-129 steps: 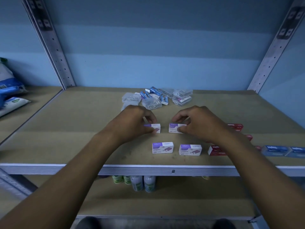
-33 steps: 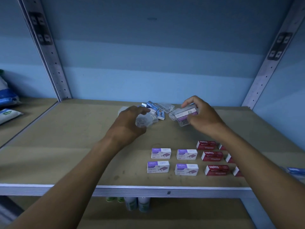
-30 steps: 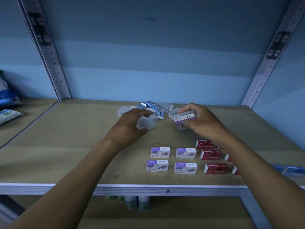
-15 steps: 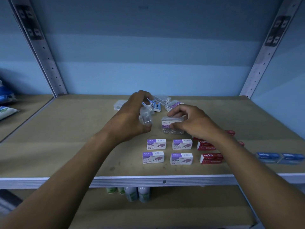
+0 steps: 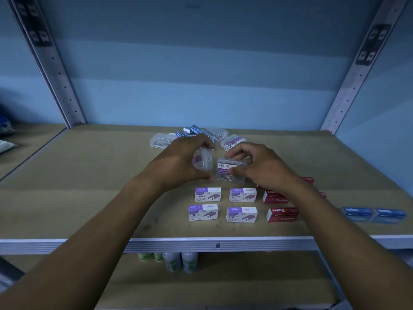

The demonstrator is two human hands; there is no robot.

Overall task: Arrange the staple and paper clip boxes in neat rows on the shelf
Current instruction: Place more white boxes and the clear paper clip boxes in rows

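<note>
Clip boxes (image 5: 231, 170) nearer staple rows (image 5: 223, 204)

- my shelf (image 5: 89, 175) is carrying purple staple boxes (image 5: 223, 204), red staple boxes (image 5: 282, 214), blue boxes (image 5: 373, 214)
- clear clip boxes (image 5: 161, 139) are lying at back

A dim, bluish indoor scene with soft, even light and no hard shadows; only a faint shade lies under the two forearms on the tan fibreboard shelf (image 5: 89, 175). The wide-angle lens bends the grey perforated metal uprights (image 5: 55, 74) outward near the edges, and the corners darken. Print on the white-and-purple cardboard staple boxes (image 5: 207, 194) at centre reads fairly clearly, while the blue cardboard boxes (image 5: 373, 214) at far right look smeared and soft.
</note>
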